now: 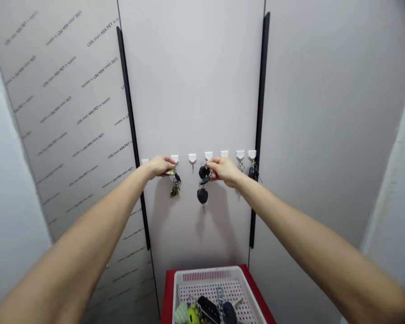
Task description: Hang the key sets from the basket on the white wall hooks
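My left hand [160,166] is closed at a white wall hook [174,159], fingers pinching a bunch of keys [175,184] that hangs just below it. My right hand [223,170] is closed at another white hook [208,155], gripping a bunch of keys with black car fobs [202,195]. Whether either ring is fully on its hook I cannot tell. Between the hands is a bare white hook [192,158]. To the right, keys [241,167] hang from one hook [240,154] and a black key bunch [253,173] from the rightmost hook [252,154].
Below stands a white perforated basket [207,274] on a red surface [168,294], holding a black car key [208,309], a yellow-green key holder [193,313] and other keys. Long black handles [262,81] run down both sides of the pale panel [194,81].
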{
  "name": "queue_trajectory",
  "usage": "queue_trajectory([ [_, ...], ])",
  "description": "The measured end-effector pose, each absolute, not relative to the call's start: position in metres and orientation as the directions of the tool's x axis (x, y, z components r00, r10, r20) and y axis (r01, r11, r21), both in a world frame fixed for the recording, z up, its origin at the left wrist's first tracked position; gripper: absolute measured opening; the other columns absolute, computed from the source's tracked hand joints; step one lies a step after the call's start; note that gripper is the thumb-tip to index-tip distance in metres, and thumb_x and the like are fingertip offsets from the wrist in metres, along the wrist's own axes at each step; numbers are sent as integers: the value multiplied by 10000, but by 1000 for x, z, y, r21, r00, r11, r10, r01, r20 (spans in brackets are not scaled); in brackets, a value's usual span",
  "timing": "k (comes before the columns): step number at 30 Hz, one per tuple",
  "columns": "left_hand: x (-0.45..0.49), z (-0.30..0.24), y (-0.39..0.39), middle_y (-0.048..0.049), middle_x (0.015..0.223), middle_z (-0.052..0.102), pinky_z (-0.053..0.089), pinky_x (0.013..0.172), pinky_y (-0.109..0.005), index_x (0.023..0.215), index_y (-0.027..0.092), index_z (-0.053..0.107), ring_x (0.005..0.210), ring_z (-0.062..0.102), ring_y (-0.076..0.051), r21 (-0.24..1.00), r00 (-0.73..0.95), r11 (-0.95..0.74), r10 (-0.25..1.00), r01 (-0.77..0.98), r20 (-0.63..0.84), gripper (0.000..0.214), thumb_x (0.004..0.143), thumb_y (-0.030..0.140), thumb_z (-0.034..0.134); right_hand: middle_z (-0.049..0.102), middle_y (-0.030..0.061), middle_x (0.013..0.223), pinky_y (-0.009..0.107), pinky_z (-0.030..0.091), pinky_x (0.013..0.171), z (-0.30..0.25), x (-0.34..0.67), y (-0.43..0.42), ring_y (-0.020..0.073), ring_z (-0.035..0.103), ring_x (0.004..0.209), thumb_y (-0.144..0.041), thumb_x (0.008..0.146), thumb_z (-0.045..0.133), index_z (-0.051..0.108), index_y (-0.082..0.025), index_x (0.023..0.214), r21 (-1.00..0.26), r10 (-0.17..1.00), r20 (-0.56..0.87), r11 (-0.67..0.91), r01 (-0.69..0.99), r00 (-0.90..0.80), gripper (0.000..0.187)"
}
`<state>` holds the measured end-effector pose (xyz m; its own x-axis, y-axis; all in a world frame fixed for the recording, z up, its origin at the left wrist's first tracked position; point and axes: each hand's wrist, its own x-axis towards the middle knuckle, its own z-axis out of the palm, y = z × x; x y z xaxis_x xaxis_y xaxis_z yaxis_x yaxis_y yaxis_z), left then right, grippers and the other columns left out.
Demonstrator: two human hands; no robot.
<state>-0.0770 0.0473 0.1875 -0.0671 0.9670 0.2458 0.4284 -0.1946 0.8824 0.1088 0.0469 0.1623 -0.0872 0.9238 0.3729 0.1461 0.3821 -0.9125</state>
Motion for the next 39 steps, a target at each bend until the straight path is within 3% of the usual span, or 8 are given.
queue_trajectory([
  [7,-88,185,40,29,493,477,364,434,-161,693,152,502,408,432,-32,911,-40,-348,930,223,365,119,577,131,517,381,-80,410,172,399,372,96,124,25,2,342,295,-158,668,429,465,-128,632,-962,962,218,240,131,-162,59],
  [13,-85,182,47,22,510,462,350,404,-169,724,143,482,408,436,-45,897,-253,-371,868,240,427,137,589,118,489,367,-87,402,166,368,361,35,130,12,10,344,302,-218,645,429,474,-125,629,-979,978,74,109,173,-197,105],
  [24,-58,245,50,43,545,451,368,478,-178,826,167,456,427,434,-26,815,-225,-565,784,126,578,195,634,138,440,353,-93,365,149,281,329,-20,134,10,20,340,287,-256,618,410,440,-138,603,-963,967,-40,30,269,-251,123],
  [28,-50,253,39,34,569,453,367,503,-187,847,165,450,453,438,-27,791,-135,-600,780,118,611,202,647,142,433,357,-86,375,154,291,339,-55,139,13,31,353,307,-276,622,394,438,-146,600,-963,971,-65,0,268,-231,139],
  [33,-38,207,14,39,514,421,331,466,-178,828,152,466,433,397,-30,832,48,-532,845,154,532,200,628,162,476,383,-72,396,167,302,349,-86,149,8,45,362,311,-251,641,361,450,-152,615,-945,980,-71,-5,328,-188,135],
  [39,-31,77,-3,75,425,351,251,396,-162,812,145,456,380,328,-40,927,124,-276,960,255,252,231,598,228,473,386,-55,414,177,295,361,-103,160,-2,60,360,329,-203,656,323,472,-149,609,-871,995,-52,-5,492,-82,165],
])
